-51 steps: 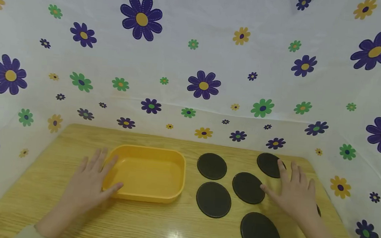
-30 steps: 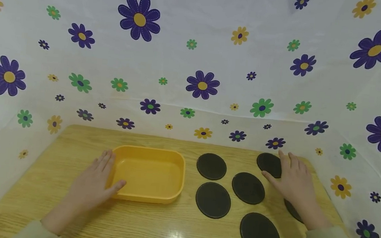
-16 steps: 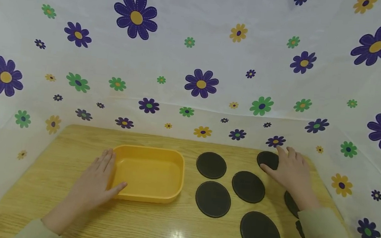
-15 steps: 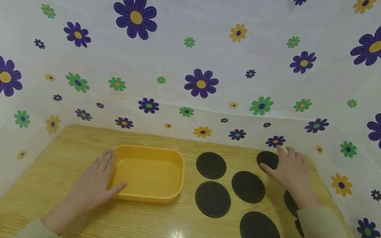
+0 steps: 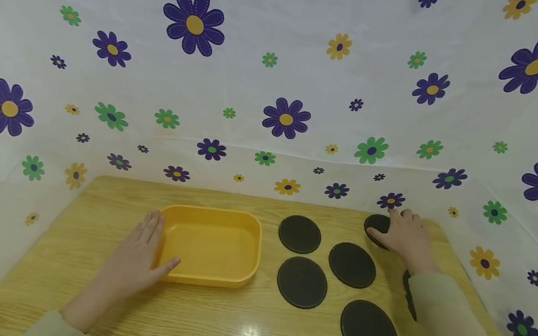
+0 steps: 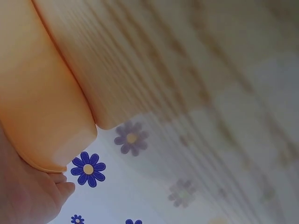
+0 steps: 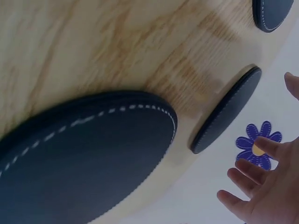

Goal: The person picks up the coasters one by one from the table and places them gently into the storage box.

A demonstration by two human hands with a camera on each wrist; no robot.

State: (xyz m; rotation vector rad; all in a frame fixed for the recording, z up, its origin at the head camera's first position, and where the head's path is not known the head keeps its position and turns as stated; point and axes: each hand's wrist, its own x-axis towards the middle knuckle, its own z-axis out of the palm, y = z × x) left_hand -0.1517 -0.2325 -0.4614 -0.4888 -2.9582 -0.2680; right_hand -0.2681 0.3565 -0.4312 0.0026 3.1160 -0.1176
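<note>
My left hand [image 5: 131, 260] lies along the left side of the yellow tray [image 5: 243, 279], fingers straight at its wall and thumb over the front rim. In the left wrist view the hand [image 6: 30, 193] meets the orange-looking tray wall [image 6: 42, 88]. My right hand [image 5: 405, 238] reaches over the far right round black coaster [image 5: 376, 227], covering its right part. Its fingers are spread and nothing is held. The right wrist view has this hand [image 7: 273, 186] apart from the nearby white-stitched coasters, one narrow in view [image 7: 226, 112], one large [image 7: 93, 163].
Several more black coasters lie flat right of the tray: one back left [image 5: 299, 234], one front left [image 5: 302, 282], one middle [image 5: 352, 265], one near front [image 5: 369, 333]. Another dark piece [image 5: 407, 295] shows partly under the right sleeve. Flower-printed cloth [image 5: 238, 78] surrounds the wooden table [image 5: 196, 318].
The left hand moved in against the tray's left side, its fingers coming together. My right hand went farther back and slightly left over the far coaster. Tray and coasters stay put.
</note>
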